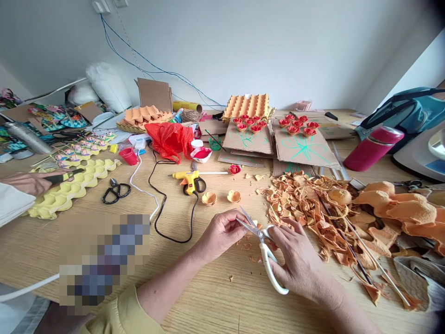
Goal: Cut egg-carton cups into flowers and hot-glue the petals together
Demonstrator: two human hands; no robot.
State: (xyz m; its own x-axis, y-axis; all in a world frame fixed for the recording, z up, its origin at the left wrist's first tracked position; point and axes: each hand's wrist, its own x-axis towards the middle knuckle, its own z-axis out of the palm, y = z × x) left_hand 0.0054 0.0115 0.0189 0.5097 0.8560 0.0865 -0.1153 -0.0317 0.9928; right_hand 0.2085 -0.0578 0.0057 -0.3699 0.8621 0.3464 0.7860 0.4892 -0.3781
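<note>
My right hand (297,260) is closed round the white handles of a pair of scissors (272,273). Their blades stand apart and point up and to the left, at the fingertips of my left hand (220,234). That hand pinches a small piece of orange egg carton (255,223), mostly hidden by fingers and blades. Just beyond my hands, two orange cup-shaped carton flowers (209,199) sit side by side on the table (194,287). Small orange scraps lie under the scissors.
At right, carton trimmings (299,204) are heaped beside a pink bottle (373,148). A yellow glue gun (189,178), its black cord and black-handled snips (116,191) lie left of centre. Another person's hand (26,182) holds a cutter over a yellow egg tray (81,185). Red flowers (294,128) stand on cardboard.
</note>
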